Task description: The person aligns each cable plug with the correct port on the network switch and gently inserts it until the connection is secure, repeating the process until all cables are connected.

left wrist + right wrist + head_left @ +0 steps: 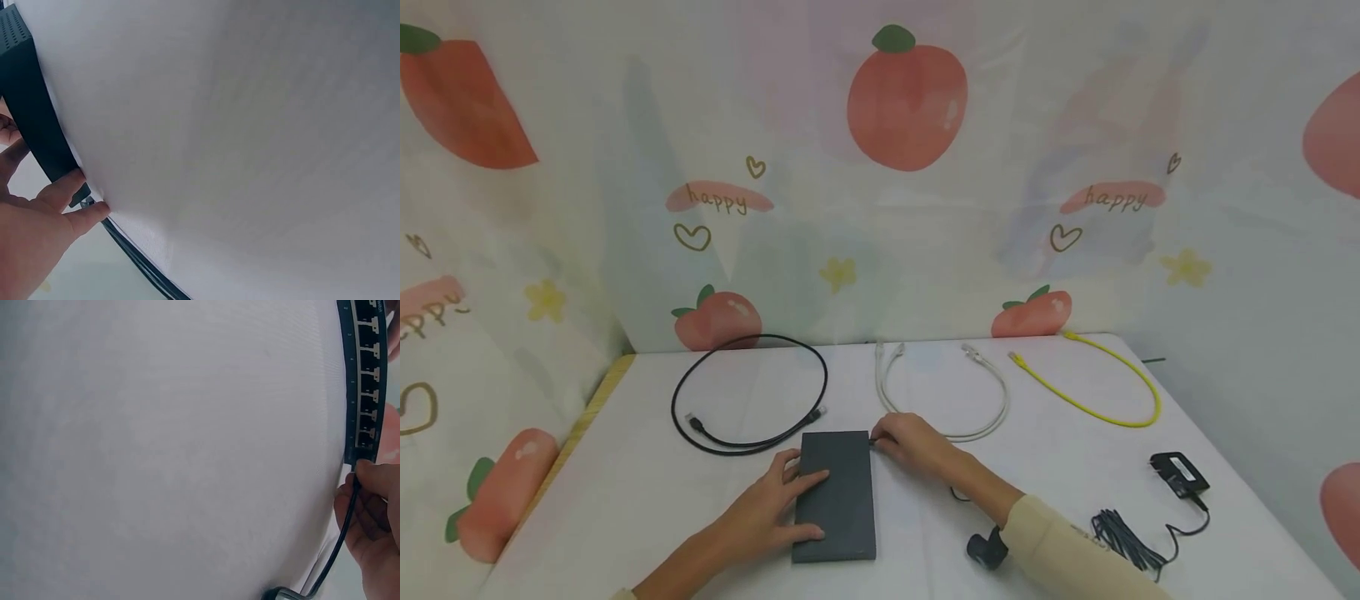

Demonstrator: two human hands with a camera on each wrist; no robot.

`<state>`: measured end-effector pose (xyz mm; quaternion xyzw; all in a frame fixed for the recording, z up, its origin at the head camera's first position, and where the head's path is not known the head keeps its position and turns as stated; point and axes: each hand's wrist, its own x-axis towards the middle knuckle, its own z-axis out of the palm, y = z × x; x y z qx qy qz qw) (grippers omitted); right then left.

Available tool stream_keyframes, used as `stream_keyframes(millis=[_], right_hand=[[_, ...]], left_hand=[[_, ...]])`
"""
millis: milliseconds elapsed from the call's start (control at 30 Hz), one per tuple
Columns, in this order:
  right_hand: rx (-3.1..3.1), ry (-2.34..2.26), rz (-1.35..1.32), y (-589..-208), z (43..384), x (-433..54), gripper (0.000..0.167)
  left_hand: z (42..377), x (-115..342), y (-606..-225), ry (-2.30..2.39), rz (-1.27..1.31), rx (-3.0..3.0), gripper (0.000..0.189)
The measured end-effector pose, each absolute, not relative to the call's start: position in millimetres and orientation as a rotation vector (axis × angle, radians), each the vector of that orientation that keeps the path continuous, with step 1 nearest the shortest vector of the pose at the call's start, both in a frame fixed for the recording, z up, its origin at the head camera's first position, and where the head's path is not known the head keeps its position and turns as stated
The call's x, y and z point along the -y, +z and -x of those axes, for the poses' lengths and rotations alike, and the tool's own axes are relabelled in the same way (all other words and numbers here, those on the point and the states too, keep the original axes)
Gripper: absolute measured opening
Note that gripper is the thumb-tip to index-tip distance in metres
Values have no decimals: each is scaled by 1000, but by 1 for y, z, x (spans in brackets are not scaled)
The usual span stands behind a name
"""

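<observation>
A dark flat network switch (835,500) lies on the white table; a row of ports (369,375) shows along its side in the right wrist view. My left hand (763,512) rests at its left edge, with thumb and forefinger stretched over the top and other fingers (69,187) against the side wall. At the switch's far right corner, my right hand (917,446) pinches the end of a thin black power cord (340,540) right at the last port side. The plug tip itself is hidden by the fingers.
A black network cable (677,408) lies coiled at the back left, a white cable (1003,400) at the back middle, and a yellow cable (1101,408) at the back right. To the right lie a black power adapter (1180,475) and its bundled cord (1123,537). A printed curtain (895,250) surrounds the table.
</observation>
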<state>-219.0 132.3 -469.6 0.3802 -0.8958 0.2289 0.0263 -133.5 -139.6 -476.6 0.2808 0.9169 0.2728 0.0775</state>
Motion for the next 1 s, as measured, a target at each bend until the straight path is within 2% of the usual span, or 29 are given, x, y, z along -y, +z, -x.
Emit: stream_keyframes(millis=[1000], right_hand=[[2828,622,-1113,-463,218,-128,8]], left_hand=[[136,138,-472,782,-843,-2755,77]])
